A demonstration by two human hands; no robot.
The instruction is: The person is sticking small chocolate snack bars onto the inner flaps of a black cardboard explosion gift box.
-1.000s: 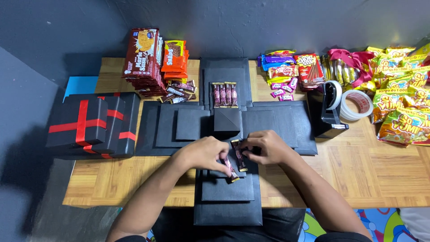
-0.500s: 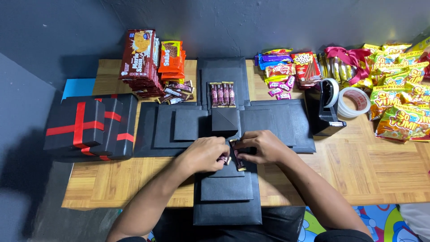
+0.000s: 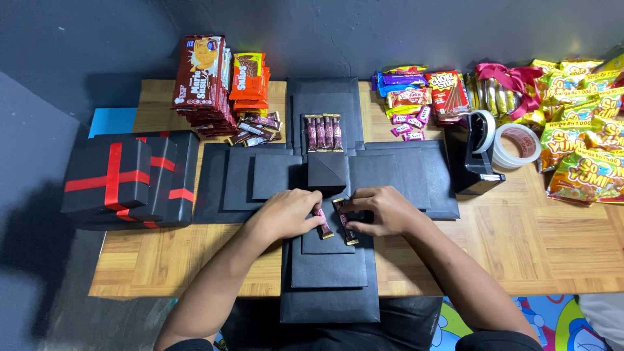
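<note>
Left hand [image 3: 286, 214], right hand [image 3: 383, 211], each pressing a small chocolate bar [image 3: 323, 223] onto unfolded black box [image 3: 328, 273]

Your bare arms and hands

Your left hand [image 3: 286, 214] and right hand [image 3: 383, 211] are bare: no gloves, rings, watch or bracelets show. Both forearms are uncovered up to the elbows. At 6 o'clock, by the frame's lower edge, dark clothing shows beneath you; its sleeves cannot be made out.

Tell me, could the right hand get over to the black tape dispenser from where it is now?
Probably yes. The right hand rests on the black panels by a small chocolate bar, and the tape dispenser stands up and to its right with only flat black card between them.
</note>
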